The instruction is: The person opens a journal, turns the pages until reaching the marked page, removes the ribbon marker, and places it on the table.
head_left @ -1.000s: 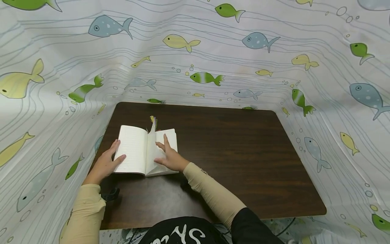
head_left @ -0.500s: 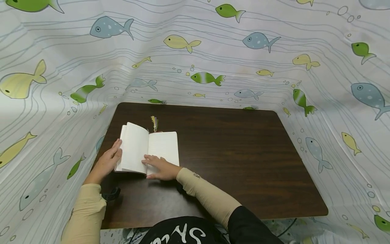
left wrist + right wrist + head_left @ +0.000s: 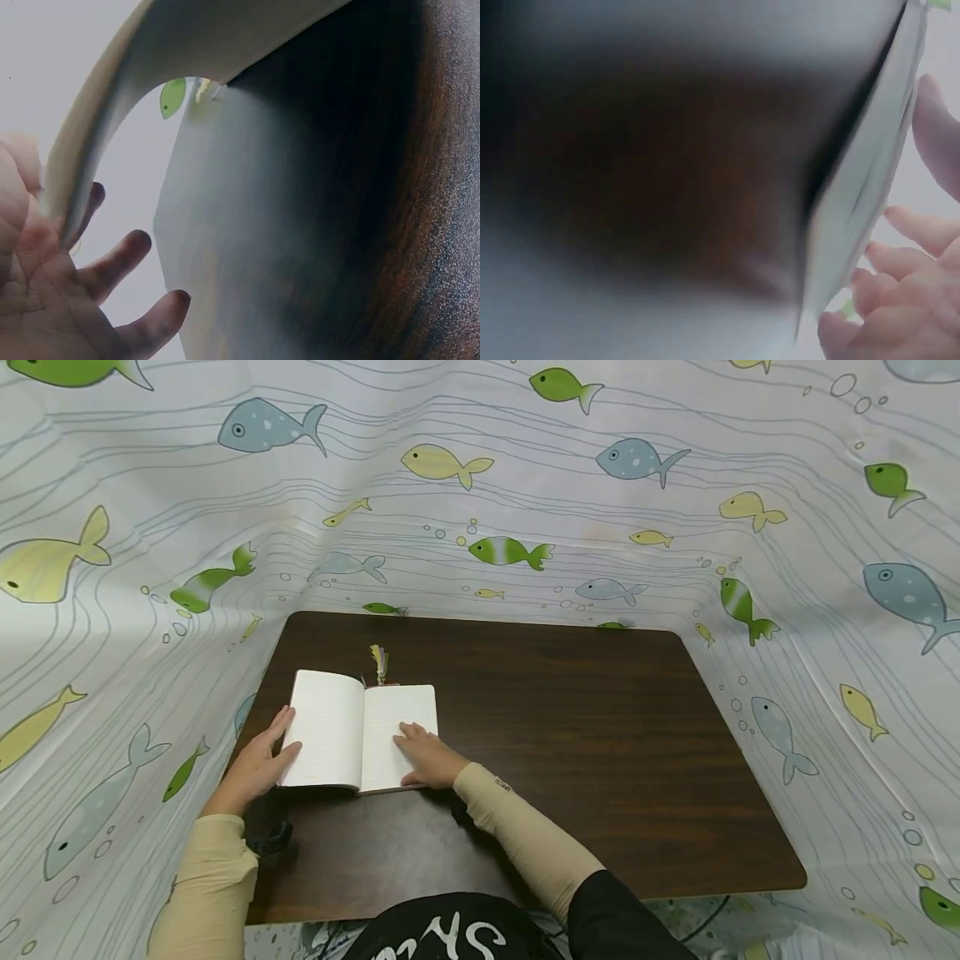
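Observation:
An open notebook (image 3: 322,727) with white, faintly lined pages lies at the left part of the brown table. My left hand (image 3: 258,768) holds its left edge, thumb over the page and fingers along the outer side. In the left wrist view, the fingers (image 3: 135,247) spread out below the curved edge of the book (image 3: 97,112). My right hand (image 3: 431,758) rests with spread fingers on the right-hand page. The right wrist view shows fingertips (image 3: 885,255) over the page side of the book (image 3: 862,172); that view is blurred.
Yellowish ribbon or tassel ends (image 3: 379,662) stick out at the top of the notebook's spine. The dark wood-grain table (image 3: 585,752) extends to the right. A white fish-patterned sheet (image 3: 525,485) surrounds the table's back and sides. A dark watch-like band (image 3: 270,839) is by the left wrist.
A leaf standing up near the spine has been turned over to the left and now lies flat. My right hand moved toward the spine, then back right onto the page.

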Demonstrator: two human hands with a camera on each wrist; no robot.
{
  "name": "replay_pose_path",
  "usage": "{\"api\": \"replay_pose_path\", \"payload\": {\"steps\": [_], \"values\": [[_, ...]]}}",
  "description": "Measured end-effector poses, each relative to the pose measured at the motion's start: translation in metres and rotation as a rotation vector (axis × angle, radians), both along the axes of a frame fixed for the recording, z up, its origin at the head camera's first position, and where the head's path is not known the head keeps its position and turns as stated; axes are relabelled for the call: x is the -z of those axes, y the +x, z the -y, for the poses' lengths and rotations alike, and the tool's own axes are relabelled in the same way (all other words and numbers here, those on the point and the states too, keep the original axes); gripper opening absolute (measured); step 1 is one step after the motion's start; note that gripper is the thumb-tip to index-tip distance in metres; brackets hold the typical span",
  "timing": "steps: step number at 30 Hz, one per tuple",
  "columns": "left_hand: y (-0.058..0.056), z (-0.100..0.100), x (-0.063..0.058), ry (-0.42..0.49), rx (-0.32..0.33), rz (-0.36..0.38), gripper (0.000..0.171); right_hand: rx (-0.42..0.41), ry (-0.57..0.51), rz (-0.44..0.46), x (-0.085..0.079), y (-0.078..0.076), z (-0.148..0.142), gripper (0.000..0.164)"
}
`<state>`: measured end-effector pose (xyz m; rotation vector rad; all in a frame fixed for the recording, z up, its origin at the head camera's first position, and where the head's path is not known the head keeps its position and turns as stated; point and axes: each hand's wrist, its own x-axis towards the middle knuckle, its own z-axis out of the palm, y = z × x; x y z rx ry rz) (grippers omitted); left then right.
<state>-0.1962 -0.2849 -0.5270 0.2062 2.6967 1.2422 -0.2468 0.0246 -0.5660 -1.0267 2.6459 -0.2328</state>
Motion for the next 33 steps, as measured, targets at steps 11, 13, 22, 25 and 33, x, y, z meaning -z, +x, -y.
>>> {"api": "replay_pose_path", "payload": {"steps": [11, 13, 22, 25, 33], "values": [[0.000, 0.002, 0.002, 0.012, -0.002, 0.006, 0.065, 0.113, 0.094, -0.123, -0.001, -0.006, -0.023, 0.096], [0.000, 0.002, 0.002, 0.009, -0.006, 0.006, 0.065, 0.121, 0.102, -0.177, -0.001, -0.006, -0.021, 0.092], [0.000, 0.001, 0.001, 0.007, -0.008, 0.007, 0.064, 0.273, 0.062, -0.212, -0.001, -0.003, -0.020, 0.121], [0.000, 0.001, 0.001, 0.016, 0.004, -0.012, 0.064, 0.289, 0.029, -0.213, -0.003, -0.003, -0.019, 0.124], [-0.001, -0.001, -0.001, -0.001, 0.002, -0.016, 0.061, 0.216, -0.365, 0.044, -0.024, 0.001, -0.009, 0.103]]}}
